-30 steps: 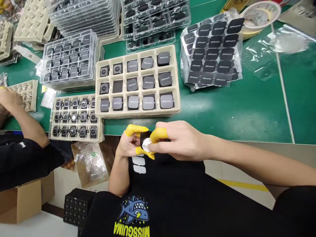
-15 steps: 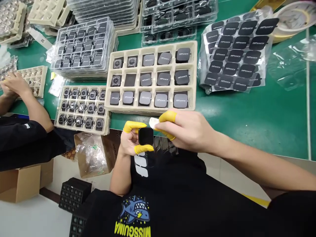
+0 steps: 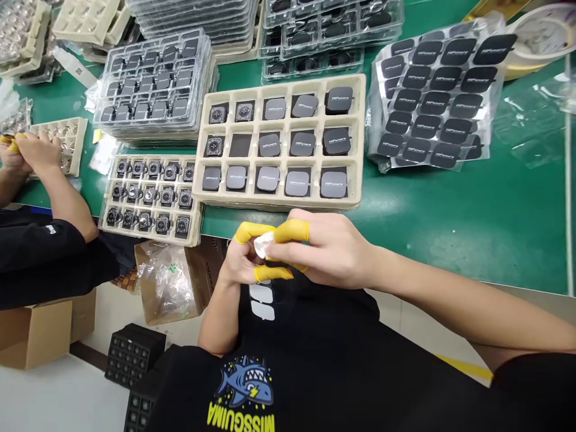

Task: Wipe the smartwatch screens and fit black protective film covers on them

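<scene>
Yellow finger cots cover several fingertips on both hands. My left hand (image 3: pixel 238 261) is closed around a square black smartwatch body, now hidden behind the other hand and the cloth. Between the fingers of my right hand (image 3: pixel 335 249) is a crumpled white wiping cloth (image 3: pixel 263 245), held over the watch's screen side. Just beyond my hands lies a beige compartment tray (image 3: pixel 279 203). Grey square HiFuture film-covered pieces (image 3: pixel 333 182) fill most of its pockets. Watch bodies (image 3: pixel 215 146) lie back side up in three pockets, and one pocket (image 3: pixel 241 145) shows only its dark liner.
Left of the tray sits another tray of watch bodies (image 3: pixel 166 197). Behind stand stacked clear blister trays (image 3: pixel 153 129). HiFuture sticker sheets (image 3: pixel 432 102) and a tape roll (image 3: pixel 540 36) lie right. A co-worker's hands (image 3: pixel 38 153) are at far left; a cardboard box (image 3: pixel 204 270) stands below.
My right hand has moved left and slightly down, bringing the white cloth over the watch, whose black screen was visible before. The co-worker's hands have shifted a little.
</scene>
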{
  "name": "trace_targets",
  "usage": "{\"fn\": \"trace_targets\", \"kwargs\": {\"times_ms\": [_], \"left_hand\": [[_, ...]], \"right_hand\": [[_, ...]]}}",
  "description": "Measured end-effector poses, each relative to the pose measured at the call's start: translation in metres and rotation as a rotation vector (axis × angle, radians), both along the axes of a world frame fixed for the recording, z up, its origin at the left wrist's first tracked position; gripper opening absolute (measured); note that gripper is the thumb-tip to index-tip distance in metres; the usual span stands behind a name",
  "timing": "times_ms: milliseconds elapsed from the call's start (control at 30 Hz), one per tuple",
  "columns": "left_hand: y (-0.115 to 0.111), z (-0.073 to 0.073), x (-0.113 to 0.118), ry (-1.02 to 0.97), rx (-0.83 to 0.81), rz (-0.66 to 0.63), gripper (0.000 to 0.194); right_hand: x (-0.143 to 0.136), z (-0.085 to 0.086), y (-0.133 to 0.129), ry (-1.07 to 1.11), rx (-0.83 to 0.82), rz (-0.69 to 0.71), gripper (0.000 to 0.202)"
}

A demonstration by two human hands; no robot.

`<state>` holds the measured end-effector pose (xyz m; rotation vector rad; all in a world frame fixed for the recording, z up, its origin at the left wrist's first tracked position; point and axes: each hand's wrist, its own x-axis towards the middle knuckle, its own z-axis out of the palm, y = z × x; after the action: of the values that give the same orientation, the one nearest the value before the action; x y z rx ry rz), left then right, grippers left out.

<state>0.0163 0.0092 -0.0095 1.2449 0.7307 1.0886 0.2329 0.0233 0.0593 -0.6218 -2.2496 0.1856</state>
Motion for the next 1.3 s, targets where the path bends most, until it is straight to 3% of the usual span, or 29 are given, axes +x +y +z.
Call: {"fn": "trace_targets", "kwargs": {"times_ms": [100,167,300,433,567,667,767,900,1033,1167,1300], "left_hand": [[-0.002,-0.003,-0.006,-0.051,0.065,0.096,0.074],[-0.003,-0.004,-0.012,-0.062,0.078,0.128,0.077],[-0.007,-0.003,-0.019,-0.049,0.062,0.146,0.082],[-0.011,-0.001,-0.017,-0.04,0.053,0.108,0.086],[-0.015,-0.005,-0.015,0.005,-0.012,-0.016,0.091],[-0.017,-0.011,-0.014,0.021,-0.08,-0.041,0.095],[-0.018,-0.014,-0.016,-0.014,-0.062,0.031,0.091],[-0.019,-0.012,-0.021,-0.045,0.0,0.092,0.079],[-0.016,-0.011,-0.019,-0.079,0.022,0.048,0.082],[-0.014,-0.012,-0.016,-0.096,0.021,0.013,0.087],[-0.016,-0.013,-0.016,-0.09,0.062,0.012,0.08]], "right_hand": [[0.009,-0.009,0.003,-0.068,-0.012,-0.155,0.02],[0.019,-0.01,0.002,-0.034,-0.132,-0.22,0.016],[0.03,0.0,-0.009,0.143,-0.368,-0.173,0.015],[0.017,0.009,-0.017,0.058,-0.274,0.081,0.02],[-0.001,0.006,-0.013,-0.033,-0.15,0.178,0.028],[-0.009,0.003,-0.008,-0.1,-0.034,0.101,0.029],[-0.005,0.0,-0.003,-0.176,0.041,-0.056,0.027],[0.014,-0.002,-0.002,-0.181,-0.077,-0.202,0.017],[0.023,0.001,-0.009,0.012,-0.218,-0.111,0.009],[0.016,0.004,-0.016,-0.023,-0.199,0.013,0.016],[0.007,-0.001,-0.013,-0.065,-0.092,-0.046,0.017]]}}
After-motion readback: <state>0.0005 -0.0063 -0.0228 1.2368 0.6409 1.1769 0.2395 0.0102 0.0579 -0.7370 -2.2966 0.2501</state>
